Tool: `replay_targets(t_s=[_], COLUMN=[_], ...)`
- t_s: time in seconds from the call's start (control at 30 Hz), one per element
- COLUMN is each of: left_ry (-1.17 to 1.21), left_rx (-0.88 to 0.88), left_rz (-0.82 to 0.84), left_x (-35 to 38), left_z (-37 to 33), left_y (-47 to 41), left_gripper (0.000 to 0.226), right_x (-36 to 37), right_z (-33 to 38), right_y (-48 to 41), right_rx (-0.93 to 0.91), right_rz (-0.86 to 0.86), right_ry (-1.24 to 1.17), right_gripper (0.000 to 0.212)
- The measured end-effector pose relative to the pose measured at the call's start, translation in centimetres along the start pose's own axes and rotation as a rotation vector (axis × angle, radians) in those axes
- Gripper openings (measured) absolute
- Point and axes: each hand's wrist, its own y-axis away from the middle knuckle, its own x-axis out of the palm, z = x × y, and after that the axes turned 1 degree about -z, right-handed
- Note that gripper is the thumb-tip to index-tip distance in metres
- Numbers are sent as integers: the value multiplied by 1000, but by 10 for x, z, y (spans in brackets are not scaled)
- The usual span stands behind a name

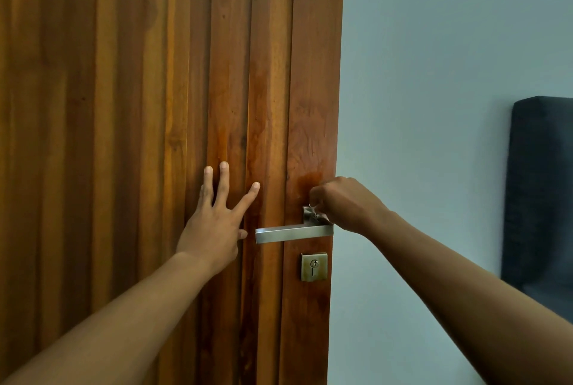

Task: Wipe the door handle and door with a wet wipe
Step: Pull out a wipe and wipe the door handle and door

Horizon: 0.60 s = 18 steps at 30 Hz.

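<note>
the left hand (214, 223) lies spread, fingers straight and flat against the wooden door (124, 105), its thumb just beside the free end of the lever door handle (293, 235). should that palm slide on wood that looks damp, the door would likely swing away under the wiping pressure, since its right edge seems to stand free of any frame. the wet wipe (314, 214) is bunched small against the handle's square plate, pinched in the curled fingers of the right hand (344, 204). so crumpled, it may catch on the plate's corner or skip the lever's underside, and a hard downward rub could dip the lever. moisture could also run down toward the keyhole plate (313, 266) just below.

the door is made of vertical grooved slats, varnished reddish brown, with a darker wet-looking patch (310, 180) above the handle. to its right is a plain pale blue wall (434, 74), and a dark padded panel (542, 198) stands at the far right edge.
</note>
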Motion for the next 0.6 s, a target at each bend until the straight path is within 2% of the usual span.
replay_targets(t_s=[0.2, 0.3, 0.4, 0.6], left_ry=[-9, -2, 24, 49], left_rx=[-5, -4, -7, 4], left_rz=[-8, -4, -11, -9], left_x=[0, 0, -1, 0], left_z=[-1, 0, 0, 0], left_y=[0, 0, -1, 0], left_gripper=[99, 98, 98, 98], right_x=[5, 7, 19, 55], right_z=[-8, -11, -9, 12], right_y=[8, 14, 25, 48], right_rx=[-56, -22, 88, 448], right_rz=[-48, -78, -177, -431], right_ry=[-35, -59, -120, -401], right_gripper=[13, 11, 12, 15])
